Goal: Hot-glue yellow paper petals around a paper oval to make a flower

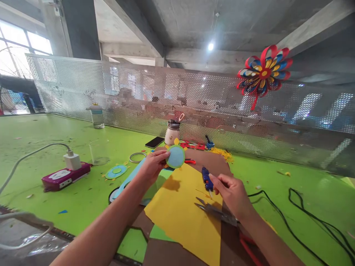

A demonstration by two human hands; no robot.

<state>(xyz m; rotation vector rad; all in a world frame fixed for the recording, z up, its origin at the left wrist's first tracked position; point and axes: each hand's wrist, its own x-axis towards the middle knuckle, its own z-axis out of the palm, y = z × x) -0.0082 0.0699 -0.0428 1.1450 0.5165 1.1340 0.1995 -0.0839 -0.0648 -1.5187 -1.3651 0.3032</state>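
Note:
My left hand (pixel 153 165) is closed on a blue paper disc (pixel 175 156) with a green rim and small yellow tabs, held up above the table. My right hand (pixel 232 194) hovers over a yellow paper sheet (pixel 180 214), its fingers curled and reaching toward a blue glue gun (pixel 206 176) that lies on brown cardboard (pixel 210 162). Whether the fingers touch the gun is unclear. Scissors (pixel 215 211) with red handles lie under my right wrist on the yellow sheet.
A magenta power strip (pixel 65 176) with a white charger sits at left. A similar blue disc (pixel 116 171), a tape ring (pixel 137 157), a phone (pixel 154 142) and a jar (pixel 172 135) lie further back. Black cables (pixel 305 214) trail at right. A perforated screen (pixel 194 99) carries a paper flower (pixel 263 72).

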